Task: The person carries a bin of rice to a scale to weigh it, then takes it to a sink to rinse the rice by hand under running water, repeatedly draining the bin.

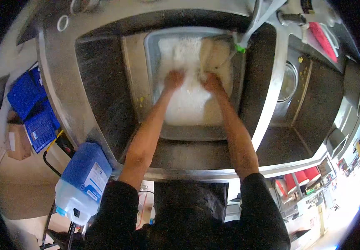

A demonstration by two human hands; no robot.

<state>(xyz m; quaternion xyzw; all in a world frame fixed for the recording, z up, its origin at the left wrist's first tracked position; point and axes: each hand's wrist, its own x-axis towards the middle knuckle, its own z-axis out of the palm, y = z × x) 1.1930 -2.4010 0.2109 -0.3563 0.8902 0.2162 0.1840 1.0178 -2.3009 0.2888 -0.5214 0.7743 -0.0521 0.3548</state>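
Observation:
A grey plastic tub (196, 132) sits inside a deep metal sink, with white suds (184, 106) over much of the murky water in it. Both hands reach into this tub, side by side. My left hand (174, 79) is over the foam left of the middle, its fingers blurred and partly sunk in suds. My right hand (213, 82) is a short way to the right, at the border between foam and brownish water (215, 54). Its fingers are smeared by motion, and I cannot tell what, if anything, they hold.
A faucet spout (255, 31) with a green piece (241, 48) near its end hangs over the tub's back right corner. The right basin contains a round metal strainer (288, 81). A blue liquid jug (84, 179) stands at left, near blue packets (38, 125) and a cardboard box (18, 141).

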